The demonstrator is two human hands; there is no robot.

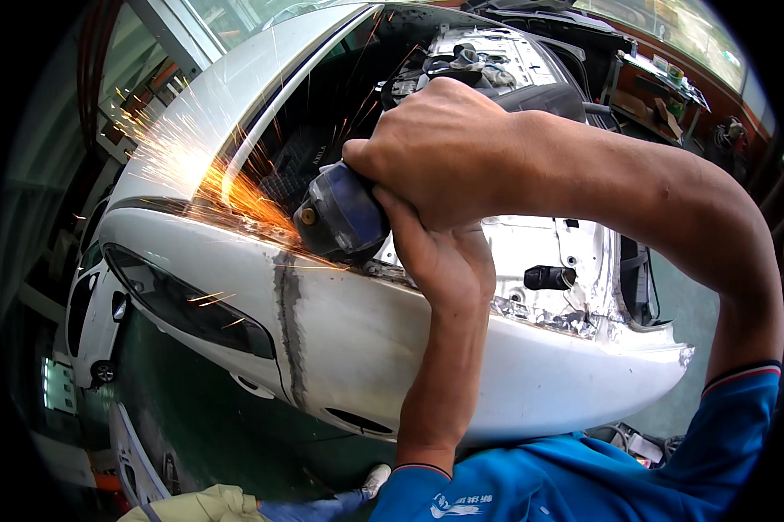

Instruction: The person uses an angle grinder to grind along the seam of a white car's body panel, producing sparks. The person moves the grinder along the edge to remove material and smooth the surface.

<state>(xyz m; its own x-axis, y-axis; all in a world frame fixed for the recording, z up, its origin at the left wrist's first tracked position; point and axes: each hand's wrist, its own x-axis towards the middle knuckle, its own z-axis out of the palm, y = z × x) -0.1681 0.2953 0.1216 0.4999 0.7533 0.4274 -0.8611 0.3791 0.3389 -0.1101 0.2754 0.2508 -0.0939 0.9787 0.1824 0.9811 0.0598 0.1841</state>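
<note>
An angle grinder [340, 213] with a dark blue head presses on the top edge of a white car body panel [383, 348]. Orange sparks [209, 183] spray from it to the upper left. My right hand [444, 148] grips the grinder's body from above, with the arm coming in from the right. Just below it, my left hand [448, 257] is closed on the tool from underneath. A vertical strip of bare, ground metal [288, 322] runs down the panel just below the grinder.
A dark lamp [192, 313] sits in the panel to the left of the strip. Behind the hands is the open bay [496, 61] with engine parts. A second white car [92, 322] stands at far left on a green floor [209, 418]. A cluttered bench [662, 87] is at top right.
</note>
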